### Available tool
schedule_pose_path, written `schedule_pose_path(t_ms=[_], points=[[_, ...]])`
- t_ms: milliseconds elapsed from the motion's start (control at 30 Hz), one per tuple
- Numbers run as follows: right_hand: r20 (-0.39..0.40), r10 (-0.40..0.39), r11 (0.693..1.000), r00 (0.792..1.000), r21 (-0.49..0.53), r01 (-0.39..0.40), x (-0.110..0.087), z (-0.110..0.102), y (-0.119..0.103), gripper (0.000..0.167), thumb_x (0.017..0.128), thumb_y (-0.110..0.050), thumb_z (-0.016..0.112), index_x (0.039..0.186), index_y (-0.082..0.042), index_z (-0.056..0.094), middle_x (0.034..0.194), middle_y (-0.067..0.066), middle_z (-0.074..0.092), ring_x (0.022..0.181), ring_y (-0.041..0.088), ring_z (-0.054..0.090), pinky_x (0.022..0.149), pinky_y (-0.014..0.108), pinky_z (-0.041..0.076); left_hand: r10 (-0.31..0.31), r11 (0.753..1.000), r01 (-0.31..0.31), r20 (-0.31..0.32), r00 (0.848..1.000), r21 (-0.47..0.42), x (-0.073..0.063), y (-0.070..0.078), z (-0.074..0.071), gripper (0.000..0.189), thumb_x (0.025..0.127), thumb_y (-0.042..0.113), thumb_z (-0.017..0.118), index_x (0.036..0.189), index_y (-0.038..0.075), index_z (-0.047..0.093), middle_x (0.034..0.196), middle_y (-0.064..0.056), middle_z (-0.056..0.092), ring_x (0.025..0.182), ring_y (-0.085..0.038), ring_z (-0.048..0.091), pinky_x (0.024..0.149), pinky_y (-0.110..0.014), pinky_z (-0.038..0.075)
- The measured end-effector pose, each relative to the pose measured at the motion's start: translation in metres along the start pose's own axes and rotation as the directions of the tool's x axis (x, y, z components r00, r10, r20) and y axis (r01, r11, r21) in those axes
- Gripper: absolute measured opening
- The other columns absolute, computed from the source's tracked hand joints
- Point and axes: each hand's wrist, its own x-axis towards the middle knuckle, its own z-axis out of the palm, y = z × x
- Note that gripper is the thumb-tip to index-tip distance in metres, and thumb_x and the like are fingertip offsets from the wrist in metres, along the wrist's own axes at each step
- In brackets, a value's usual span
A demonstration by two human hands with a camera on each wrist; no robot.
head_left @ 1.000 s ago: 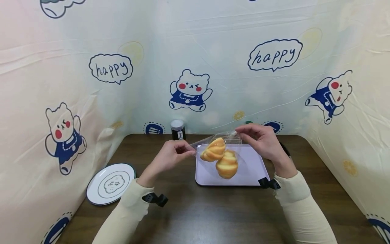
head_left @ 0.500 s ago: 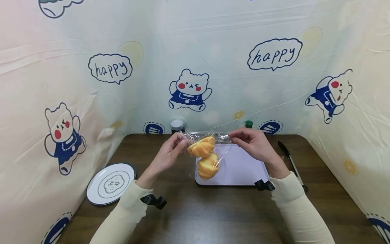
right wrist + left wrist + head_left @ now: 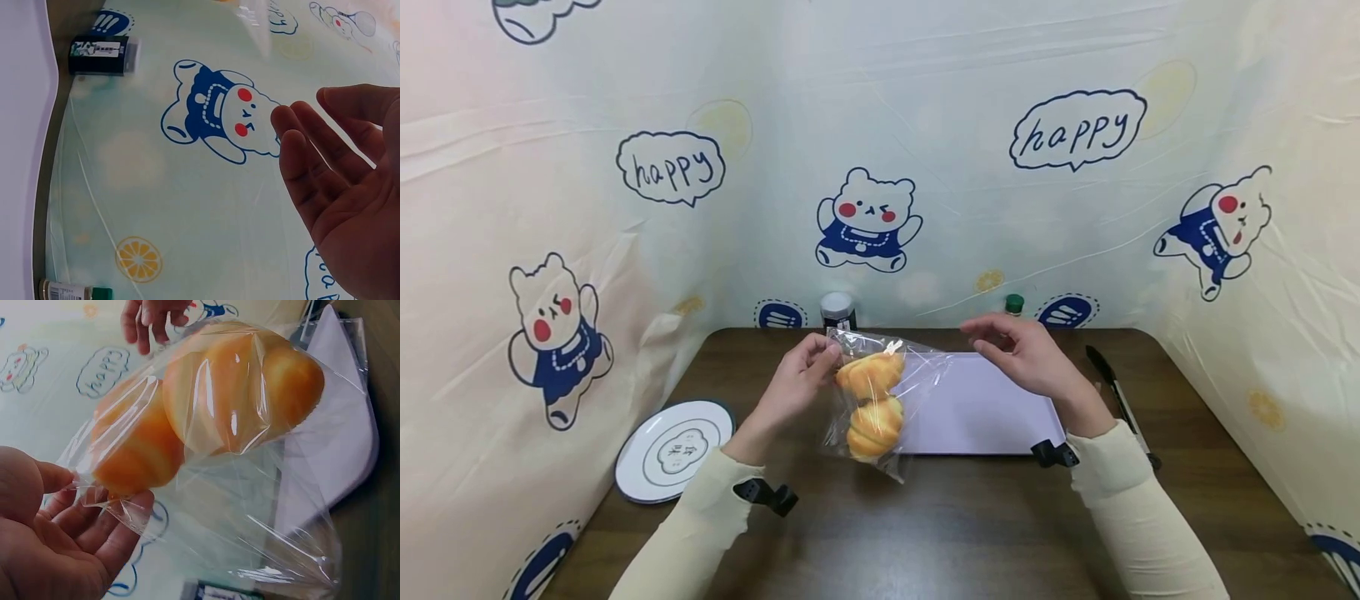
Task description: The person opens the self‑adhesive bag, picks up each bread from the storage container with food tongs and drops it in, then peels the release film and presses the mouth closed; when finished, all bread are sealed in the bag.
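A clear plastic bag (image 3: 917, 367) hangs from my left hand (image 3: 796, 379), which pinches its top left corner between thumb and fingers. Two golden bread rolls (image 3: 874, 404) lie inside it, one above the other. In the left wrist view the rolls (image 3: 212, 400) fill the middle, and the thumb of my left hand (image 3: 69, 544) presses the film. The bag overlaps the left part of a pale lilac tray (image 3: 985, 408). My right hand (image 3: 1026, 354) hovers over the tray's far right side, fingers loosely bent and holding nothing; the right wrist view shows this right hand (image 3: 350, 181) apart from the bag.
A white plate (image 3: 673, 450) with a printed design lies at the left. Behind the tray stand a dark jar with a pale lid (image 3: 837, 310) and a green-capped bottle (image 3: 1014, 304). A black-ended utensil (image 3: 1123, 404) lies to the right. Printed cloth (image 3: 760, 208) surrounds the table.
The bag with the rolls has swung left and down with my left hand. My right hand has let go of the bag's other edge and stays near the same place.
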Motion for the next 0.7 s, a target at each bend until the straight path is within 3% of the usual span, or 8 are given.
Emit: schedule_pose_path(t_ms=[167, 400, 700], points=[[0.011, 0.011, 1.000, 1.000, -0.005, -0.011, -0.002, -0.002, 0.003, 0.030, 0.099, -0.019, 0.062, 0.128, -0.018, 0.065, 0.120, 0.001, 0.069, 0.103, 0.016, 0.064, 0.081, 0.029, 0.056, -0.107, 0.994, 0.107, -0.051, 0.993, 0.002, 0.007, -0.020, -0.009, 0.040, 0.104, 0.042, 0.048, 0.123, 0.007, 0.052, 0.123, -0.016, 0.062, 0.108, -0.027, 0.064, 0.090, -0.041, 0.059], [0.027, 0.061, 0.998, 0.998, -0.027, -0.060, -0.005, -0.007, 0.006, 0.031, 0.100, -0.022, 0.061, 0.130, -0.018, 0.064, 0.122, 0.001, 0.069, 0.105, 0.018, 0.064, 0.085, 0.035, 0.056, -0.261, 0.965, 0.259, -0.088, 0.961, -0.034, 0.018, -0.054, -0.029, 0.034, 0.107, 0.033, 0.044, 0.126, 0.005, 0.051, 0.110, -0.011, 0.056, 0.093, -0.021, 0.058, 0.079, -0.031, 0.059], [0.024, 0.074, 0.996, 0.997, -0.052, -0.073, -0.008, -0.014, 0.009, 0.031, 0.100, -0.026, 0.060, 0.131, -0.022, 0.063, 0.119, 0.001, 0.070, 0.097, 0.019, 0.063, 0.077, 0.031, 0.055, -0.368, 0.928, 0.372, -0.118, 0.922, 0.012, 0.025, -0.086, -0.046, 0.037, 0.108, 0.030, 0.041, 0.129, 0.001, 0.050, 0.106, -0.012, 0.055, 0.086, -0.020, 0.061, 0.077, -0.032, 0.061]])
